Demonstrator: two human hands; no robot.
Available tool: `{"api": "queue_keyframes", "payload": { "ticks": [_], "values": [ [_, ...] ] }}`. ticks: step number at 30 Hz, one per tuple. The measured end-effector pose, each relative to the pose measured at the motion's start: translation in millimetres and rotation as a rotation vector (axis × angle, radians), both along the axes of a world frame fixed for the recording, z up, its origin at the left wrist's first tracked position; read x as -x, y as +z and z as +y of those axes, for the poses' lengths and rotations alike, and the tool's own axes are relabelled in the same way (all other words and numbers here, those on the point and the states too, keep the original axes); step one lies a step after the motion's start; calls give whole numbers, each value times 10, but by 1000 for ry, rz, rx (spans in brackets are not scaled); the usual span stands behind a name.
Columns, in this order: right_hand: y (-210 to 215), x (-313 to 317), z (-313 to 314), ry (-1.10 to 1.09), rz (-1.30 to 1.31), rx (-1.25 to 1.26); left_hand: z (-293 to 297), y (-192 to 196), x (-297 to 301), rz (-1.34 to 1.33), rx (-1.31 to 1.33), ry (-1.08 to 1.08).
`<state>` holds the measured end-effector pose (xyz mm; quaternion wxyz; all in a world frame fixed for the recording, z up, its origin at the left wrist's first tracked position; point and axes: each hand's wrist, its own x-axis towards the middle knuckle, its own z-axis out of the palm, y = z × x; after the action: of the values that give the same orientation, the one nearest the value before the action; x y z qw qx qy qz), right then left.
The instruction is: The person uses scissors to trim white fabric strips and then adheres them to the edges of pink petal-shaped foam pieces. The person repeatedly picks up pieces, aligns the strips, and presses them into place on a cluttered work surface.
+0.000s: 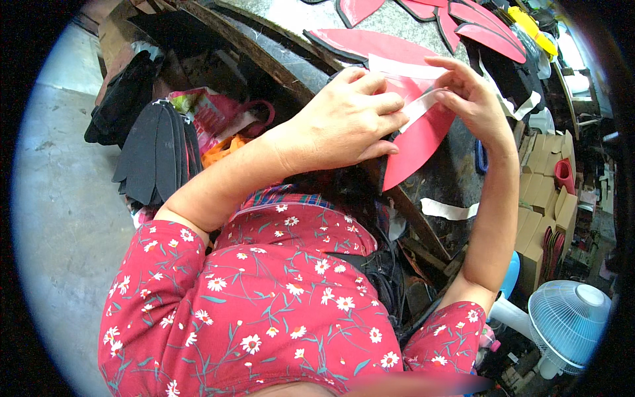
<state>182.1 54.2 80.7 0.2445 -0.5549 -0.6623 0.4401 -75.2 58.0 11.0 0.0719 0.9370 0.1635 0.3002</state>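
My left hand [347, 122] is closed at the edge of a pink leaf-shaped piece [423, 145] with a dark edge, its fingertips resting near a white strip [417, 110]. Between thumb and forefinger, my right hand [475, 106] pinches the far end of that strip, and its other fingers are raised. The strip runs across the pink piece from one hand to the other. Just beyond lies another pink section [370, 45] with a black edge and a white band; whether it joins the held piece, I cannot tell.
More black-edged pink pieces [486, 40] lie on the far worktop. A loose white strip [450, 210] curls near my right forearm. Cardboard boxes [539, 212] and a blue fan [575, 324] stand at right. Stacked black pieces [159, 152] are on the left.
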Motion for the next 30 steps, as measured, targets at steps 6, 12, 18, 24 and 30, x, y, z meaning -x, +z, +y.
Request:
{"api": "queue_keyframes", "payload": {
  "ticks": [6, 12, 18, 24, 30],
  "values": [
    [175, -315, -146, -112, -9, 5, 26, 11, -23, -30, 0, -11],
    [-162, -379, 117, -226, 41, -209, 40, 63, -54, -8, -4, -26],
    [-366, -343, 207, -233, -64, -310, 165, 65, -125, -66, -107, -95],
    [-455, -317, 193, -279, -256, -428, 291, 39, -495, 18, -32, -56],
    [-435, -392, 149, -351, -124, -363, 419, -51, -637, 6, -42, -74]
  ]
}}
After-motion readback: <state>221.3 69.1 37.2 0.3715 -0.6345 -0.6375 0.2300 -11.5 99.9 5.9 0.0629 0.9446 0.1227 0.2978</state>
